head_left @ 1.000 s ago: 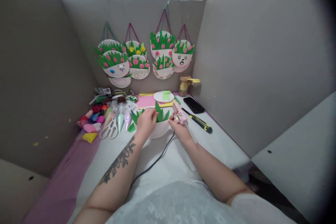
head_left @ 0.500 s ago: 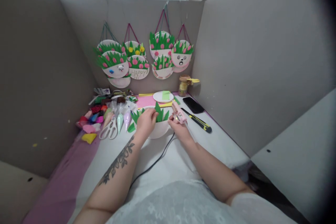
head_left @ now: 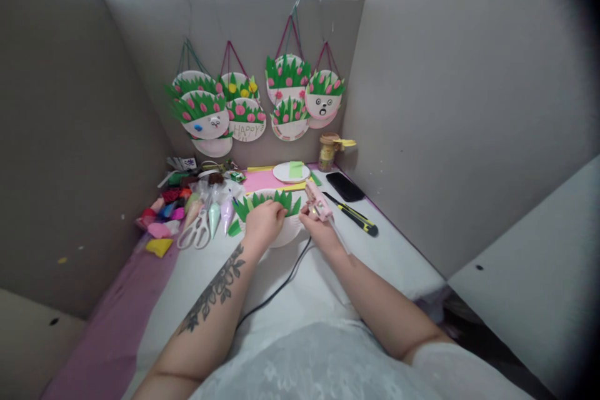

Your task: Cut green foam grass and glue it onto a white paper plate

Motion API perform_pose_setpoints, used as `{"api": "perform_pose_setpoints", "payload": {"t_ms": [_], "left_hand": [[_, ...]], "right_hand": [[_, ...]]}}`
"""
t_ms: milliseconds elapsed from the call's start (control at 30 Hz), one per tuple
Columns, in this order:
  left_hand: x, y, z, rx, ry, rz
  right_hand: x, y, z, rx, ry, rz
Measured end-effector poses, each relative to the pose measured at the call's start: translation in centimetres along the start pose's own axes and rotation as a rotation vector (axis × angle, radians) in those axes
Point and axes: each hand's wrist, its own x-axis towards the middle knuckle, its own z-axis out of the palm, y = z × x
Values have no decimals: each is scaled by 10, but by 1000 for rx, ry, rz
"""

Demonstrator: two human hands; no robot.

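Note:
A white paper plate piece point(head_left: 287, 234) lies on the table, with green paper leaves point(head_left: 257, 200) rising along its upper part. My left hand point(head_left: 267, 220) is over the middle of the plate, its fingers pressed together at the base of the leaves; what they pinch, if anything, is hidden. Just right of the plate, my right hand point(head_left: 316, 225) is closed around a pink glue gun point(head_left: 319, 202). The fingertips of that hand are at the plate's right edge. From near the glue gun a black cord point(head_left: 281, 286) runs down toward me.
Left are white scissors point(head_left: 194, 231), piping bags point(head_left: 214, 215) and colourful clay packets point(head_left: 159, 246). Right are a yellow-black cutter point(head_left: 359, 220), a phone point(head_left: 345, 187) and a jar point(head_left: 327, 154). Decorated plates point(head_left: 247, 130) hang on the grey partition. Pink paper point(head_left: 259, 181) lies behind.
My left hand has moved slightly right and down. The tall leaf that stood beside its fingers now sits lower among the others. My right hand with the glue gun has barely moved.

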Motion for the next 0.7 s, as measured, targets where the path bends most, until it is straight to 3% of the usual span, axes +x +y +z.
{"api": "perform_pose_setpoints", "payload": {"t_ms": [333,500,700], "left_hand": [[-5,8,-2,202,-49,-6],[-7,10,-3,223,-65,-23],[-8,11,-3,177,3,-11]], "right_hand": [[7,22,1,12,8,-49],[4,16,0,-24,-7,-79],[1,9,0,-25,-9,-92]]}}
